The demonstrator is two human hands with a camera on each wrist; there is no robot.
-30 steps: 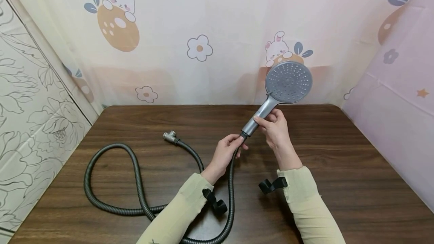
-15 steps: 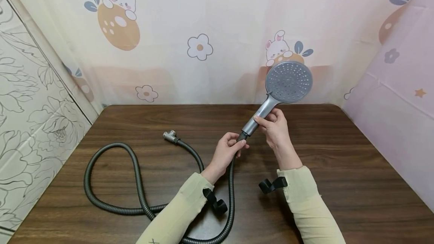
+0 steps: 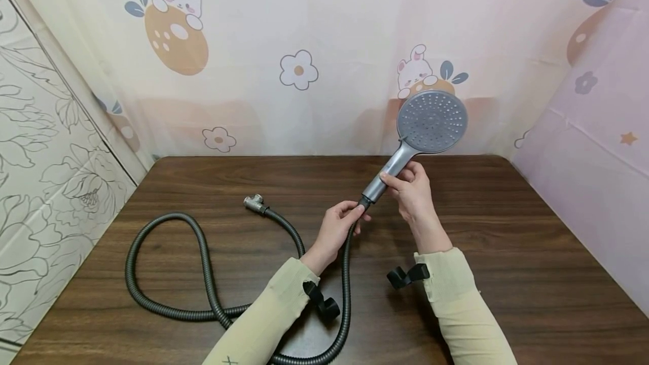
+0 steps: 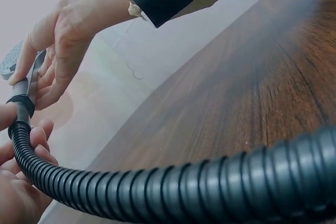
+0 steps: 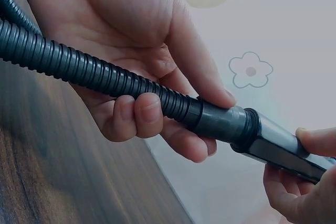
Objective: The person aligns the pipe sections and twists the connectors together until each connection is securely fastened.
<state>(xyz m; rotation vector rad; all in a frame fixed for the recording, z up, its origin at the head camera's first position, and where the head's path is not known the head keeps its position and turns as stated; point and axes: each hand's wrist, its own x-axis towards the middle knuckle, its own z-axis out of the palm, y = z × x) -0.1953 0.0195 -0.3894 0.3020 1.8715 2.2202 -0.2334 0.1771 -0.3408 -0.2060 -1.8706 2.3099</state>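
A silver-grey shower head (image 3: 432, 121) is held up at a tilt, its nozzle face toward me. My right hand (image 3: 414, 193) grips its handle (image 3: 389, 174), thumb in front and fingers behind. Just below, my left hand (image 3: 338, 228) pinches the dark collar (image 5: 220, 123) at the end of a ribbed black shower hose (image 5: 105, 69). In the right wrist view the collar meets the handle's end, with a dark ring showing at the joint. Two left fingers curl over the hose there. From the left hand the hose (image 4: 157, 192) hangs down in a curve.
The rest of the hose (image 3: 133, 263) loops over the wooden table (image 3: 507, 224) on the left and passes under my left forearm. Its other end has a metal angled fitting (image 3: 256, 204). A printed curtain (image 3: 345, 27) hangs behind the table's far edge.
My left thumb and fingers shift at the collar: the thumb slid down half a second ago and is now back up near the handle's end. The right hand and shower head stay put.
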